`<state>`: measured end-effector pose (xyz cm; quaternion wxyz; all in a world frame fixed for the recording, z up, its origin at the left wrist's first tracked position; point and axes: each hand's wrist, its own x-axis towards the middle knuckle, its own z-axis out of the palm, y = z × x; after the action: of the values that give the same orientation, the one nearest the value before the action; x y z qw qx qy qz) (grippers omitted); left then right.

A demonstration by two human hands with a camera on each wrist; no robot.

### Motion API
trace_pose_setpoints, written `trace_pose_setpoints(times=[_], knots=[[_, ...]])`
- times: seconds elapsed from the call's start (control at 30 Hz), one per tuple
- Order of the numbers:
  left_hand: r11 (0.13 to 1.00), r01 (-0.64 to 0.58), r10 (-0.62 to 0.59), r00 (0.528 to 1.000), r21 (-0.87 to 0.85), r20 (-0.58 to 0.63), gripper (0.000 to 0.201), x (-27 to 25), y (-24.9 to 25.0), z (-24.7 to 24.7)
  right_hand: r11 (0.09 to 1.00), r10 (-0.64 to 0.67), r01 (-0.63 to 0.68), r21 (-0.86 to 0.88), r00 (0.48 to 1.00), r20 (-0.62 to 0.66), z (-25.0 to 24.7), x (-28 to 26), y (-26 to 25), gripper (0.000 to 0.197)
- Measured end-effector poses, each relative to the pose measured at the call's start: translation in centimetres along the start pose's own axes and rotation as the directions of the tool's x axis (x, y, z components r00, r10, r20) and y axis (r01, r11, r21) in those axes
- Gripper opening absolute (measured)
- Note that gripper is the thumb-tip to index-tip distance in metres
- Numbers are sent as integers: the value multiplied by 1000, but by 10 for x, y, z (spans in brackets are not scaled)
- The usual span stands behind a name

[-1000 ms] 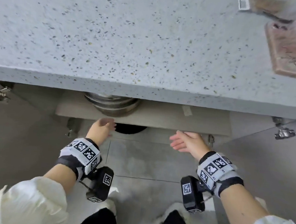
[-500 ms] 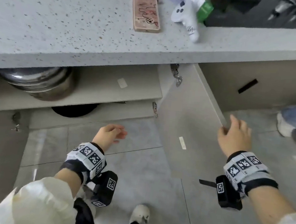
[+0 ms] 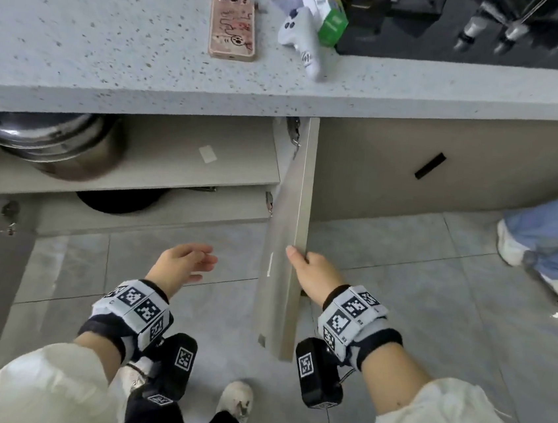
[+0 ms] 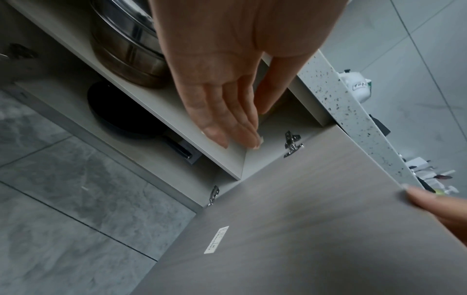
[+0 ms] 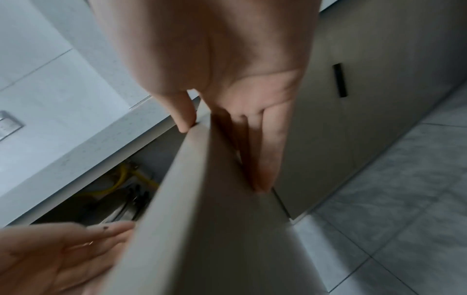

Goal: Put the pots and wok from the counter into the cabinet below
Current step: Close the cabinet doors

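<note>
Right hand (image 3: pixel 312 272) pinches the door (image 3: pixel 284 246) edge; left hand (image 3: pixel 181 263) hangs open. Pots (image 3: pixel 54 143) and wok (image 3: pixel 120 198) sit shelved; swinging the door shut could catch left fingers

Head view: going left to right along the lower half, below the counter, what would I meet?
Steel pots on the shelf → black wok beneath → left hand → open cabinet door → right hand holding its edge → black handle slot → someone's jeans and shoe.
</note>
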<state>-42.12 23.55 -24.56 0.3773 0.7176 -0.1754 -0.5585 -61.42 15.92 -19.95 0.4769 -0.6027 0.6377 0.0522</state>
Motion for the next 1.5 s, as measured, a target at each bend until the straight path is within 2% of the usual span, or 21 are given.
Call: trace_pose_setpoints(times=[0.13, 0.23, 0.33, 0.43, 0.5, 0.63, 0.73, 0.87, 0.97, 1.07, 1.13, 1.2, 1.27, 1.37, 1.43, 1.5], knots=[[1000, 17, -17, 997, -7, -78, 21, 0, -6, -35, 991, -65, 51, 125, 991, 118, 30, 13, -36, 56], [999, 36, -39, 984, -17, -174, 20, 4, -10, -84, 986, -99, 79, 149, 986, 135, 58, 27, -72, 62], [998, 53, -55, 955, -14, -290, 20, 12, -12, -135, 979, -137, 113, 172, 982, 131, 83, 40, -114, 59], [996, 64, -79, 947, -57, -312, 25, 20, -9, -170, 967, -133, 101, 236, 983, 126, 104, 57, -154, 49], [991, 84, -111, 950, -105, -291, 29, 28, -3, -182, 957, -113, 75, 279, 986, 123, 116, 71, -178, 52], [981, 77, -119, 963, -176, -243, 43, 49, 17, -181, 945, -85, 35, 326, 987, 139, 127, 93, -207, 48], [972, 56, -108, 970, -228, -219, 33, 70, 40, -177, 935, -90, 41, 352, 988, 124, 129, 108, -224, 63], [971, -64, 8, 972, -230, -236, 27, 98, 64, -173, 923, -123, 84, 377, 989, 80, 128, 122, -235, 70], [978, -85, 38, 971, -190, -237, 33, 113, 74, -171, 920, -129, 96, 381, 990, 64, 130, 136, -242, 80], [981, -69, 28, 975, -182, -220, 45, 118, 86, -172, 922, -130, 93, 375, 989, 74, 130, 148, -250, 79], [984, -60, 22, 976, -168, -218, 55, 120, 95, -176, 927, -124, 82, 367, 988, 93, 126, 155, -254, 76], [988, -50, 16, 974, -144, -227, 57, 124, 103, -179, 937, -121, 78, 340, 987, 108, 120, 159, -256, 72], [990, -41, 4, 962, -132, -271, 49, 126, 105, -182, 956, -114, 69, 284, 983, 143, 117, 161, -256, 69], [993, -53, 14, 943, -106, -333, 34, 119, 105, -192, 991, -104, 86, 100, 976, 191, 121, 157, -256, 68], [992, -71, 25, 924, -106, -381, 35, 113, 101, -205, 989, -135, 146, -26, 962, 238, 129, 154, -260, 59], [988, -84, 18, 896, -129, -444, 35, 104, 93, -224, 968, -189, 231, -100, 930, 314, 143, 150, -270, 41]])
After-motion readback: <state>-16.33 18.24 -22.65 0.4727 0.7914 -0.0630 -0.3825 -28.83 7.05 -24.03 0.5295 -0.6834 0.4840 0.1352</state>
